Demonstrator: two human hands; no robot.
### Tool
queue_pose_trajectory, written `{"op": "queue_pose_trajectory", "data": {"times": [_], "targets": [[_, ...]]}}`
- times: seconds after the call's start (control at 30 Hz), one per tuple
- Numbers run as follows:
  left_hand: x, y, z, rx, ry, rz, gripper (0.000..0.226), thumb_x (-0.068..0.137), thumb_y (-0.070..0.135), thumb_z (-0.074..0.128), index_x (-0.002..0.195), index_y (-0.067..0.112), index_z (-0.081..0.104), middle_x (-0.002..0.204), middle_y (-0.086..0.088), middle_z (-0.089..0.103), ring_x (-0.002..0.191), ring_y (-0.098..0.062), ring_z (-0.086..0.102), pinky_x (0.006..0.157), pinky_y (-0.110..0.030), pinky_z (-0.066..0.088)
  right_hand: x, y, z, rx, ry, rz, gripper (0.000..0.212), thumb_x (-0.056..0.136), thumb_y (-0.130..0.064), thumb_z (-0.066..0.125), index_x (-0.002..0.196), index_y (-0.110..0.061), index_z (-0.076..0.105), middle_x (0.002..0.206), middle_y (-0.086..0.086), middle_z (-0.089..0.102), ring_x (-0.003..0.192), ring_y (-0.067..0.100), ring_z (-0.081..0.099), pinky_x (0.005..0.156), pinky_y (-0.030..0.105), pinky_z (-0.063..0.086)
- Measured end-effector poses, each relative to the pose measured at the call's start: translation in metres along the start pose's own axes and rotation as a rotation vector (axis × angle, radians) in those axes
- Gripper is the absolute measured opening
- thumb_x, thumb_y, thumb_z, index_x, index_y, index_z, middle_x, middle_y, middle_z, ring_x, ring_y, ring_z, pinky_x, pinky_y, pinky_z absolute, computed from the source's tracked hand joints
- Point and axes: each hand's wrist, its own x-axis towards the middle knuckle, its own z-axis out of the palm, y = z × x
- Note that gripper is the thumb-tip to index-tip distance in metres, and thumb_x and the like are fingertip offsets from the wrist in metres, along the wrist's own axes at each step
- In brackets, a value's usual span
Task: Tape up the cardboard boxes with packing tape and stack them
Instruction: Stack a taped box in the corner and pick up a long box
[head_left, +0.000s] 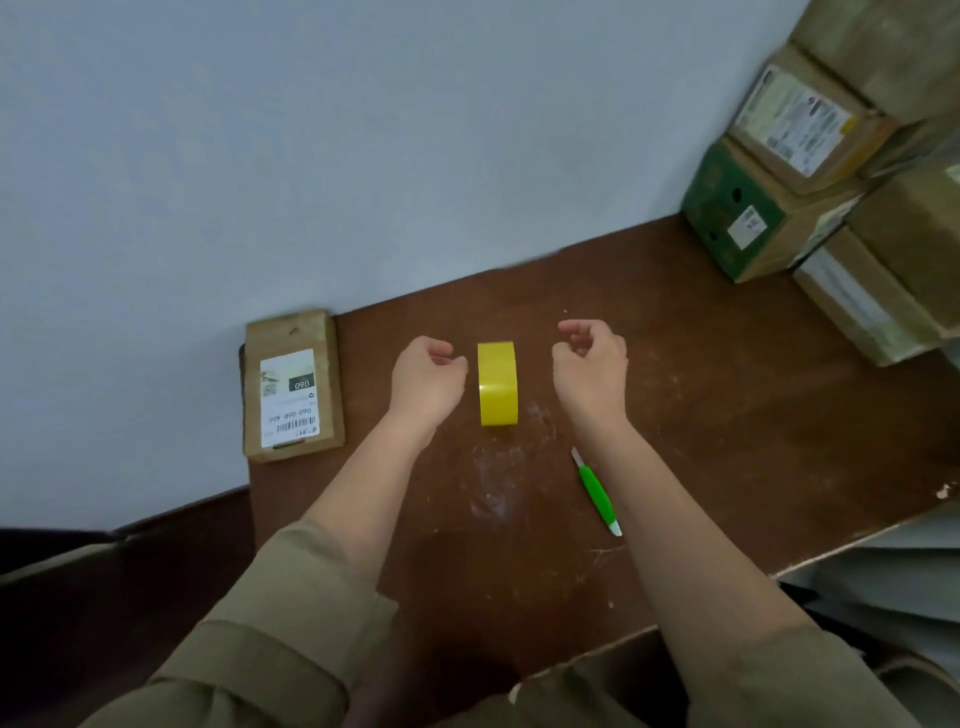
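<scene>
- Centrally, the yellow tape roll (497, 383) is flanked by the left hand (427, 378) and right hand (592, 368); fingers loosely curled, nothing held.
- The roll is best gripped firmly.

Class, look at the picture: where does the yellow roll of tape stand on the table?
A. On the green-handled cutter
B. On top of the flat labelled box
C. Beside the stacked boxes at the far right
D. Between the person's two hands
D: the yellow roll of tape stands on edge on the table, between the left hand and the right hand, touched by neither.
</scene>
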Motion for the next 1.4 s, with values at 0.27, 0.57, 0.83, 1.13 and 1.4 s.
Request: {"op": "queue_pose_trajectory", "data": {"times": [0.27, 0.57, 0.83, 1.13, 1.4], "targets": [[-0.001, -0.063, -0.033, 0.290, 0.274, -0.070, 0.057, 0.091, 0.019, 0.066, 0.139, 0.005, 0.037, 0.129, -0.010, 0.041, 0.114, -0.029, 0.049, 0.098, -0.038, 0.045, -0.028, 0.048, 0.041, 0.086, -0.088, 0.077, 0.022, 0.089, -0.001, 0.052, 0.089, -0.019, 0.065, 0.092, 0.001, 0.066, 0.087, 0.015, 0.059, 0.084, 0.031, 0.049], [0.037, -0.119, -0.075, 0.560, 0.386, -0.279, 0.125, 0.073, 0.055, 0.081, 0.157, 0.021, -0.005, 0.160, -0.027, -0.009, 0.149, -0.044, -0.006, 0.120, -0.050, -0.005, -0.042, 0.077, 0.043, 0.047, -0.205, 0.084, 0.035, 0.091, 0.003, 0.047, 0.078, -0.026, 0.061, 0.072, -0.007, 0.068, 0.068, 0.013, 0.059, 0.075, 0.039, 0.051], [0.056, -0.154, -0.095, 0.595, 0.243, -0.283, 0.103, 0.079, 0.058, 0.074, 0.153, 0.051, 0.002, 0.158, -0.020, -0.028, 0.145, -0.051, -0.017, 0.116, -0.065, -0.007, -0.082, 0.099, 0.064, 0.025, -0.173, 0.204, 0.032, 0.096, 0.001, 0.047, 0.082, -0.023, 0.062, 0.075, -0.005, 0.069, 0.071, 0.013, 0.060, 0.074, 0.033, 0.053], [0.031, -0.135, -0.091, 0.138, 0.279, -0.134, 0.081, 0.082, 0.043, 0.070, 0.150, 0.044, 0.027, 0.157, -0.013, 0.013, 0.140, -0.038, 0.017, 0.107, -0.044, 0.035, -0.103, 0.079, 0.057, 0.056, -0.152, 0.186, 0.032, 0.097, 0.003, 0.047, 0.082, -0.020, 0.063, 0.075, -0.002, 0.067, 0.068, 0.013, 0.058, 0.074, 0.030, 0.052], [-0.001, -0.076, -0.092, 0.294, -0.043, 0.591, 0.083, 0.073, 0.048, 0.072, 0.147, 0.029, 0.040, 0.159, -0.011, 0.016, 0.144, -0.030, 0.009, 0.112, -0.041, 0.024, -0.091, 0.024, 0.027, 0.260, 0.073, 0.138, 0.016, 0.102, -0.025, 0.053, 0.118, -0.023, 0.057, 0.113, 0.010, 0.067, 0.084, 0.014, 0.066, 0.081, 0.035, 0.057]]}}
